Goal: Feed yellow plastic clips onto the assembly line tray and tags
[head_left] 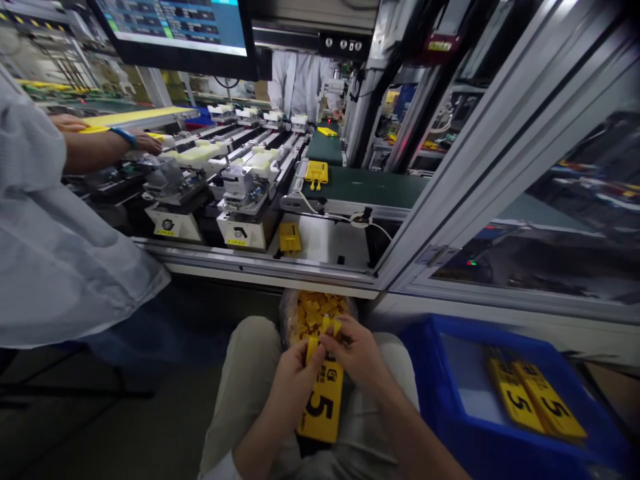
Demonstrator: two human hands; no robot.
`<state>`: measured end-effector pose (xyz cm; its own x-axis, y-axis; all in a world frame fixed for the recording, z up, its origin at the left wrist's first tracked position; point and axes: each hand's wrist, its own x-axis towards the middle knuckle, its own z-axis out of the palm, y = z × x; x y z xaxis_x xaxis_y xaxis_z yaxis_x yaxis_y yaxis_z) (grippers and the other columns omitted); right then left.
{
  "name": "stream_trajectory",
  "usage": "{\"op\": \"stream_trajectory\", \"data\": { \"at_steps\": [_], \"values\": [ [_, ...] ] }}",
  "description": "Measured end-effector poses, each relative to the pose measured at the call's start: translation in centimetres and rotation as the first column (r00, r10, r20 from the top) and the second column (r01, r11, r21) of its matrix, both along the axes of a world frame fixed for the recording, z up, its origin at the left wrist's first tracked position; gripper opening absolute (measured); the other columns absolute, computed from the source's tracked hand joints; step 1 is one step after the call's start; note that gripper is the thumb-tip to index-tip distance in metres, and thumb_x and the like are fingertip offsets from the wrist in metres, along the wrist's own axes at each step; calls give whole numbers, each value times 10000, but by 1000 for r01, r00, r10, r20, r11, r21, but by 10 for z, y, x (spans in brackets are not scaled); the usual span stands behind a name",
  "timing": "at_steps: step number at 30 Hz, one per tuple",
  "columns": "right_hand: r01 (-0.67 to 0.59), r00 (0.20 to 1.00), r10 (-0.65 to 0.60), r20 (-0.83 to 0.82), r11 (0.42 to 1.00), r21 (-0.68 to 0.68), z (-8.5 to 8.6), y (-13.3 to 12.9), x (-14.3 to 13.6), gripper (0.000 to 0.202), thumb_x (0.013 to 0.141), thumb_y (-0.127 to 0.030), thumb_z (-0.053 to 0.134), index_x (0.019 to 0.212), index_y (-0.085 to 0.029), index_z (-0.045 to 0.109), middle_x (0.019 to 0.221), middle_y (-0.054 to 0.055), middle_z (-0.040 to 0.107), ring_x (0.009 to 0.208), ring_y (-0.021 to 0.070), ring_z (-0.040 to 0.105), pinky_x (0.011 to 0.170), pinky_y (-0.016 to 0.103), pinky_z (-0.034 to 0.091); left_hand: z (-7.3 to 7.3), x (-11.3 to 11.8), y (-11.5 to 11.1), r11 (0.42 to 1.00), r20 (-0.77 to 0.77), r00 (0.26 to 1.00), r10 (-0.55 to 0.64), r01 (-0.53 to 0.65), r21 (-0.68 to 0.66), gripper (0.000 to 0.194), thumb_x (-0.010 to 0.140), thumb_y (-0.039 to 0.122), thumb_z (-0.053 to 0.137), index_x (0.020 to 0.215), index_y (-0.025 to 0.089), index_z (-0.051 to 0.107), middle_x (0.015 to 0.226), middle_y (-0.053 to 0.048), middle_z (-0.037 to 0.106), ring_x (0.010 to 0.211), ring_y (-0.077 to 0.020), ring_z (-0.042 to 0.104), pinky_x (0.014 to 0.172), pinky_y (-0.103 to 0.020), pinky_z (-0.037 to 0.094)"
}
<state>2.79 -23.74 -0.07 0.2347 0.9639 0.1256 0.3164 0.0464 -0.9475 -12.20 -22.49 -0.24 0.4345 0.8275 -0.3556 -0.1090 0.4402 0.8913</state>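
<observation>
A yellow case (pixel 320 413) marked with a black 5 lies over my lap, its top end between my hands. My left hand (pixel 299 373) is closed on the left of that top end, thumb and fingers pinched around a yellow tab. My right hand (pixel 356 348) pinches the yellow pieces at the upper right of the case. Both hands nearly touch each other. Just beyond them, a clear bag (pixel 320 307) full of small yellow pieces sits between my knees.
A blue bin (pixel 440 373) with yellow cases (pixel 537 400) stands at the right. Ahead are a metal frame edge (pixel 260 271), a green conveyor (pixel 375 188) with a yellow part, and fixtures (pixel 237 207). At the left, a person in a white coat (pixel 60 227) reaches over the fixtures.
</observation>
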Motion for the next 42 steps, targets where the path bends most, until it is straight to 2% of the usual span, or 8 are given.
{"op": "stream_trajectory", "data": {
  "at_steps": [6,11,18,23,27,30,37,42],
  "values": [
    [229,877,-259,-405,966,-120,-14,-5,2,427,861,-445,643,1222,-236,551,872,7,676,741,160,634,700,304,514,-4,-3,4,991,23,996,89,-86,-100,478,735,614,759,880,179,623,718,-19,691,590,-157,634,562,-250,496],
    [17,992,-25,-123,998,-60,4,-17,13,253,894,-371,618,1102,-242,679,994,46,701,864,176,663,735,299,529,-4,-5,8,987,65,998,-15,25,-159,498,670,555,829,915,167,634,812,-54,722,676,-176,664,623,-264,508],
    [-194,955,205,213,978,-74,26,-18,20,138,899,-231,600,924,-252,733,933,30,732,873,183,667,789,321,525,2,-5,12,986,-50,991,-120,125,112,311,774,402,772,950,167,671,903,-74,723,828,-218,670,730,-292,519],
    [-147,957,143,252,989,-5,18,-15,18,139,892,-261,618,914,-264,755,978,58,701,964,214,647,877,378,525,-7,-6,14,986,-57,990,-126,132,104,286,786,396,765,944,175,673,887,-64,724,798,-209,664,694,-274,509],
    [-5,987,-7,-162,997,-74,-6,-13,5,179,842,-366,666,978,-254,700,1058,72,674,993,230,650,874,392,543,-7,-3,14,992,-37,997,-70,74,101,328,797,425,756,1014,188,688,964,-78,739,867,-231,688,750,-296,532],
    [-36,800,-85,-594,981,-188,-25,-13,-11,335,884,-506,599,1110,-260,624,1014,57,719,884,216,688,792,372,568,-5,6,13,990,-38,999,-8,13,138,370,799,473,747,1031,194,674,1008,-81,732,935,-240,678,802,-307,537],
    [140,850,-149,-506,989,-55,-36,-13,-30,299,898,-490,625,1047,-236,677,1067,56,736,986,213,671,926,353,527,-17,30,13,945,-32,973,229,-214,247,376,890,595,591,877,220,607,898,-36,677,863,-190,645,806,-273,527],
    [85,869,-50,-492,995,48,-17,7,3,366,879,-570,617,1040,-248,682,1100,68,744,1085,242,667,1013,414,503,6,20,56,819,-225,969,-102,210,535,204,887,372,645,1035,230,646,1021,-60,721,936,-210,674,854,-304,534]
  ]
}}
